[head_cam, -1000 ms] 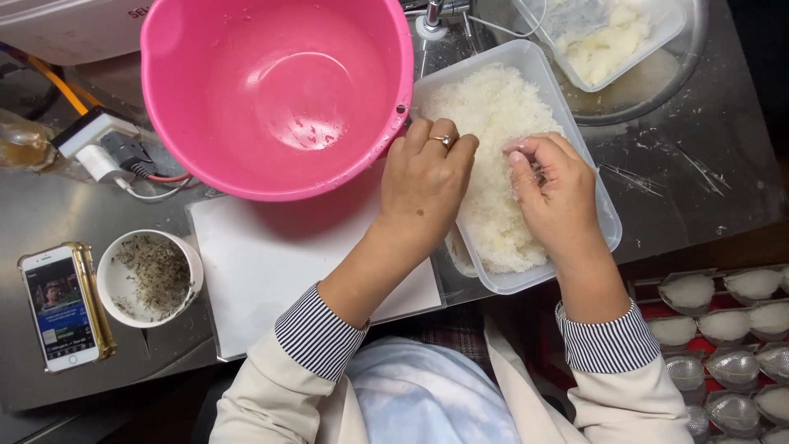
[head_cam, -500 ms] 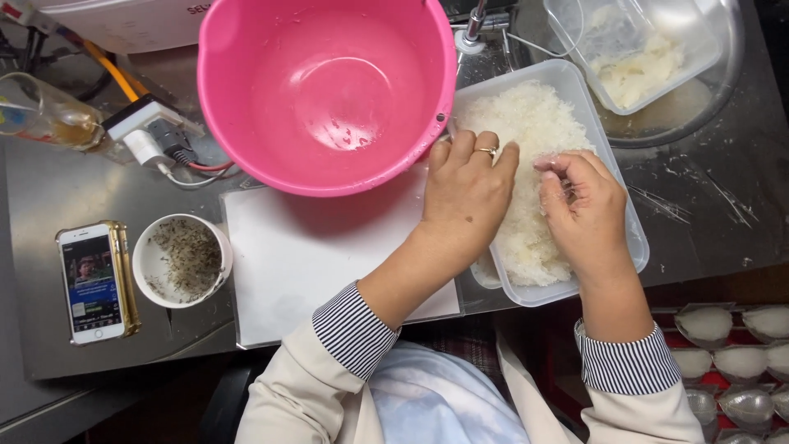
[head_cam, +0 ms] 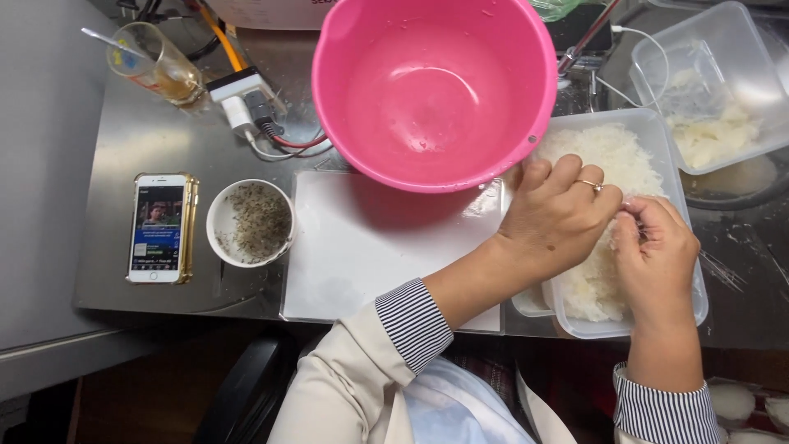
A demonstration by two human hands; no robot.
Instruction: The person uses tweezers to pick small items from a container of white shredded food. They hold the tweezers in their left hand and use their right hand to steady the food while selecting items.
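i'm gathering cooked rice (head_cam: 612, 156) out of the clear tray (head_cam: 690, 306), just right of the pink bowl (head_cam: 436, 90). my left hand (head_cam: 559, 218) is lying curled over the rice, fingers together — my right hand (head_cam: 657, 251) is pinching a small clump beside it. next, i judge, calls for pressing the grains gently into one lump.

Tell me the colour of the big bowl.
Pink; the bowl shows best in the head view.

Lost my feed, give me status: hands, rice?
Both hands, left and right, down in the rice tub. Fingers hidden in the rice. Pink bowl overlaps the tub's corner.
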